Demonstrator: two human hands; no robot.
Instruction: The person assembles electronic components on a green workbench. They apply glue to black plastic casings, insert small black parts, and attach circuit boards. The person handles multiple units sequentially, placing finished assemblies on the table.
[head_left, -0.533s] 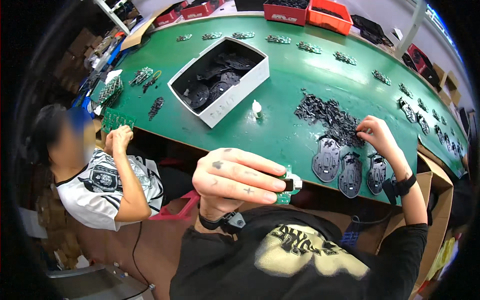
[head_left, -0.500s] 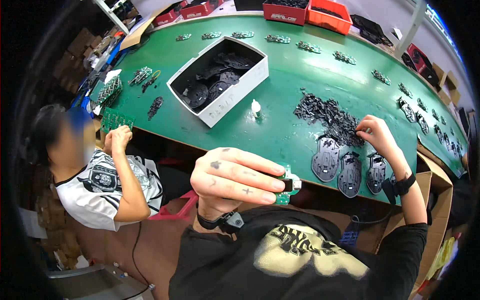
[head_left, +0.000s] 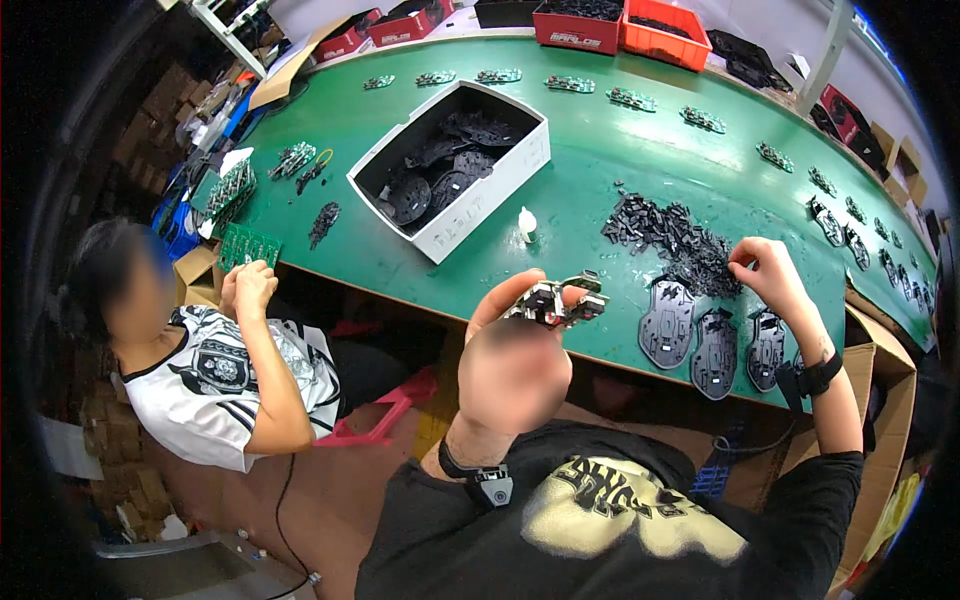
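My left hand (head_left: 515,370) is raised in front of my chest, its fingers closed round a small circuit board (head_left: 560,302). The board's black and metal components face up, standing above the fingertips. Further right, my right hand (head_left: 768,270) reaches to the edge of a pile of small black plastic pieces (head_left: 665,235) on the green table. Its thumb and fingers are pinched together; whatever is between them is too small to make out. Black mouse-shaped plastic base shells (head_left: 667,325) lie just below the pile, near the table edge.
A white box (head_left: 480,215) of black plastic parts stands mid-table beside a small white bottle (head_left: 527,225). Circuit boards (head_left: 570,84) line the far side of the green table (head_left: 330,240). At left, a co-worker (head_left: 215,380) handles a green board panel (head_left: 248,246). An open cardboard box (head_left: 880,400) stands right.
My left hand has turned over and shifted right, so the board's component side now shows. My right hand stays pinched at the pile's edge. The whole view has shifted slightly.
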